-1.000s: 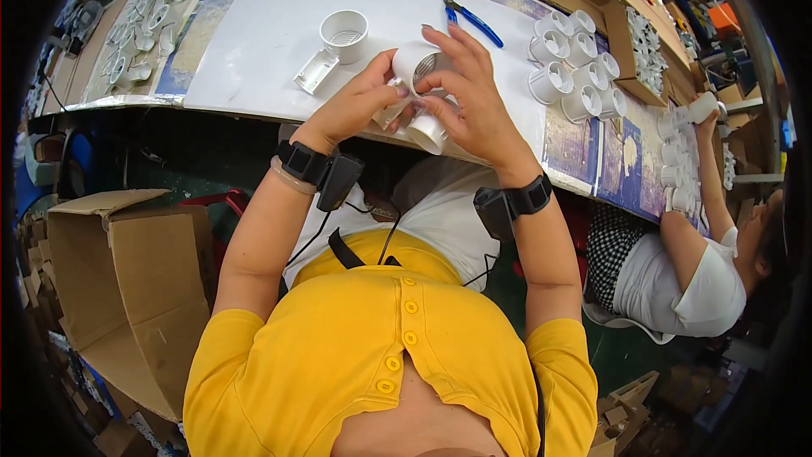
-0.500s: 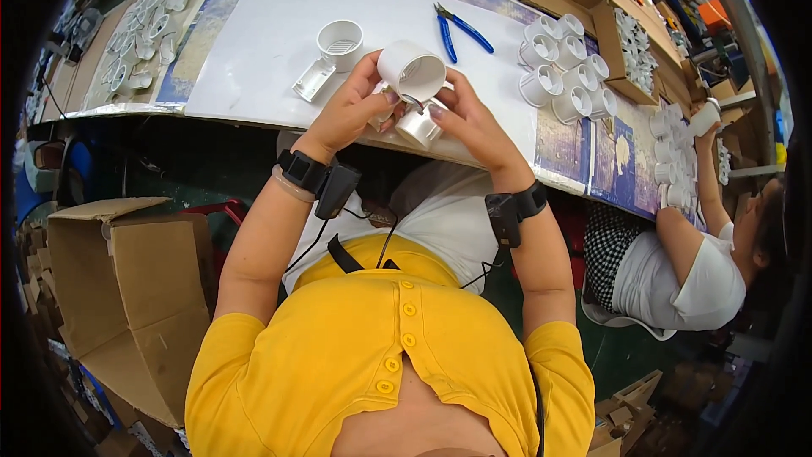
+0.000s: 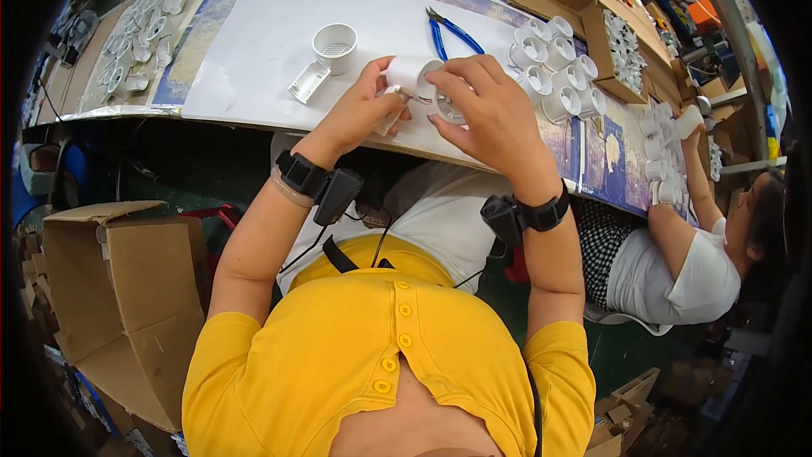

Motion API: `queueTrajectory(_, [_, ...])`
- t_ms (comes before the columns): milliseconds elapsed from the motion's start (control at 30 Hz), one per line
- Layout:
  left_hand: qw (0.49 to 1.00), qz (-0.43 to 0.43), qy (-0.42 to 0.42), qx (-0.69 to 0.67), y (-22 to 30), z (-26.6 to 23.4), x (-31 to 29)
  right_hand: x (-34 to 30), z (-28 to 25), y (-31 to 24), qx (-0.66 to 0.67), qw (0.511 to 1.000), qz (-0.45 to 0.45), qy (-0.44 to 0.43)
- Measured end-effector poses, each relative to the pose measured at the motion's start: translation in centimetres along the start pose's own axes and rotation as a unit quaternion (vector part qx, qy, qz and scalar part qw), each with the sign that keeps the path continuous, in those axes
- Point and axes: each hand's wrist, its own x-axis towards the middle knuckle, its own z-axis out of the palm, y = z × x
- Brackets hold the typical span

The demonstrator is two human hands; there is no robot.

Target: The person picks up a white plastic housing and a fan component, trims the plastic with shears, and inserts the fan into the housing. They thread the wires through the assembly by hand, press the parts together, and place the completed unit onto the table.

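Above the table's near edge, my left hand [image 3: 368,110] grips a white plastic cylindrical housing [image 3: 407,74] with a flat part hanging below it. My right hand [image 3: 489,114] curls its fingers round a smaller white cup-shaped part [image 3: 448,108] beside the housing's open end. Thin wires seem to run between the two pieces; their ends are hidden by my fingers. To the left of my hands, another white housing [image 3: 336,44] stands with its round opening up, its rectangular box part [image 3: 309,83] lying toward me.
Blue-handled cutting pliers [image 3: 454,34] lie beyond my hands. Several white cups [image 3: 560,55] stand grouped at the right, near a cardboard box of small parts [image 3: 626,55]. Loose white parts [image 3: 139,38] cover the far left. A co-worker [image 3: 677,262] sits at the right; an open carton [image 3: 127,288] stands lower left.
My right hand has turned over, its back now up, and the smaller cup has moved up and right, beside the housing. The housing has tilted. The co-worker's hand has moved slightly.
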Motion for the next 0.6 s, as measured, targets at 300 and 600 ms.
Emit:
queueTrajectory(300, [0.98, 0.018, -0.005, 0.197, 0.5, 0.0, -0.4, 1.2, 1.2, 3.1, 0.169, 0.983, -0.066, -0.04])
queueTrajectory(600, [0.726, 0.396, 0.174, 0.534, 1.1, 0.8, -2.3, 2.5, 1.9, 3.3, 0.176, 0.982, -0.025, -0.068])
